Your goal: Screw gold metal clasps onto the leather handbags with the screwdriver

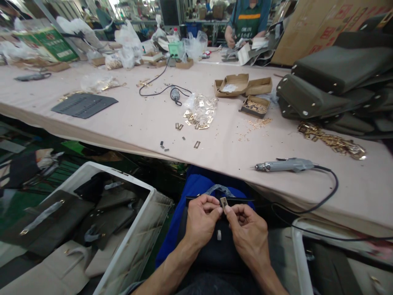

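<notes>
My left hand and my right hand meet over my lap, below the table's front edge. Both pinch a small rectangular metal plate between thumbs and fingertips. The plate sits at the top edge of a dark bag that lies on my lap over blue cloth. Both hands have their fingers curled. A pile of similar gold plates lies on the table ahead.
An electric screwdriver with a black cord lies on the pink table to the right. Dark bags are stacked at far right, small cardboard boxes behind. A white bin of bags stands at left. Another person works at the far side.
</notes>
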Tool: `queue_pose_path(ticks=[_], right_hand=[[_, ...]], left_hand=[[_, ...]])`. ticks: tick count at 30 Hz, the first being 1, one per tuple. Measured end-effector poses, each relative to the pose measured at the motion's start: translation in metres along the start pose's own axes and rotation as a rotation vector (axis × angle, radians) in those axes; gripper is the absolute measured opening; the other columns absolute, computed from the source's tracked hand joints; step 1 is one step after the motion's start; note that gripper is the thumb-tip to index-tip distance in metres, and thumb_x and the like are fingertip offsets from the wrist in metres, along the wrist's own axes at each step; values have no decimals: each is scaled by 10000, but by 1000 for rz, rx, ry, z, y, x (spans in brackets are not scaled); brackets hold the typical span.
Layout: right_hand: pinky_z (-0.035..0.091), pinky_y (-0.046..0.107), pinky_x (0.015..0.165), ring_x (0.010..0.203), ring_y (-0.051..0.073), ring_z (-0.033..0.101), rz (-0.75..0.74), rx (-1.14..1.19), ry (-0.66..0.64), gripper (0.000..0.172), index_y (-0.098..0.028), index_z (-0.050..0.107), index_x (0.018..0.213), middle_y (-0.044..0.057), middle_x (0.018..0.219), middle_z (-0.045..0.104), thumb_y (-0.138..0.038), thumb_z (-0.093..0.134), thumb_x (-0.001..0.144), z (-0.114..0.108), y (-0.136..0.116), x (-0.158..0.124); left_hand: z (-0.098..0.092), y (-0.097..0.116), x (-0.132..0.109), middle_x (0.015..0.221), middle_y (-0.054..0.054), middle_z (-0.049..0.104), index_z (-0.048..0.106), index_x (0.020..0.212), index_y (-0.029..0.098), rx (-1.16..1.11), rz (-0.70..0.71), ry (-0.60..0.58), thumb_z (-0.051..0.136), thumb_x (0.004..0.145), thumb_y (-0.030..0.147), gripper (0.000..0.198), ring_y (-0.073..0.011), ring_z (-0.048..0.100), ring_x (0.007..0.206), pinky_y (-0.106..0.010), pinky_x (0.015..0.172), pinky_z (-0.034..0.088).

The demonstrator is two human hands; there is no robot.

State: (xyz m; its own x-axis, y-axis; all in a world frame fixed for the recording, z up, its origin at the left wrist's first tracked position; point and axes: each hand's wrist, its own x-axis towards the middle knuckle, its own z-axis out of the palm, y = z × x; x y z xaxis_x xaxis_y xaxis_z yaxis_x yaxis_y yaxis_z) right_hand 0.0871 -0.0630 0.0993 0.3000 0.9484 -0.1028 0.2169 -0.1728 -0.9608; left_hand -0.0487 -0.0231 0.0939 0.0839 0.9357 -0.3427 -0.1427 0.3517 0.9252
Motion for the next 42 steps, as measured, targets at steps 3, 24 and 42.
queue_pose_path(ticks=[3,24,42], right_hand=[[496,258,553,626,195,635,-3,-32,-55,436,-197,675,807,52,731,674,-609,700,946,-1,-1,2],[358,225,479,519,111,462,56,77,-321,407,-188,609,794,-14,666,539,-539,701,979,-20,11,17],[391,258,538,595,157,521,10,-62,-281,382,-195,596,747,2,683,567,-503,652,968,-13,7,17]], left_hand=[[-1,0,1,711,-66,745,674,884,122,-68,-17,-5,819,735,234,236,-175,678,608,-258,645,563],[-1,-1,-1,717,-88,750,677,882,92,-138,-78,-38,848,692,260,305,-194,708,613,-311,664,638],[5,-3,-4,754,-119,764,689,877,102,-52,-45,49,850,753,371,338,-218,707,645,-309,651,612]])
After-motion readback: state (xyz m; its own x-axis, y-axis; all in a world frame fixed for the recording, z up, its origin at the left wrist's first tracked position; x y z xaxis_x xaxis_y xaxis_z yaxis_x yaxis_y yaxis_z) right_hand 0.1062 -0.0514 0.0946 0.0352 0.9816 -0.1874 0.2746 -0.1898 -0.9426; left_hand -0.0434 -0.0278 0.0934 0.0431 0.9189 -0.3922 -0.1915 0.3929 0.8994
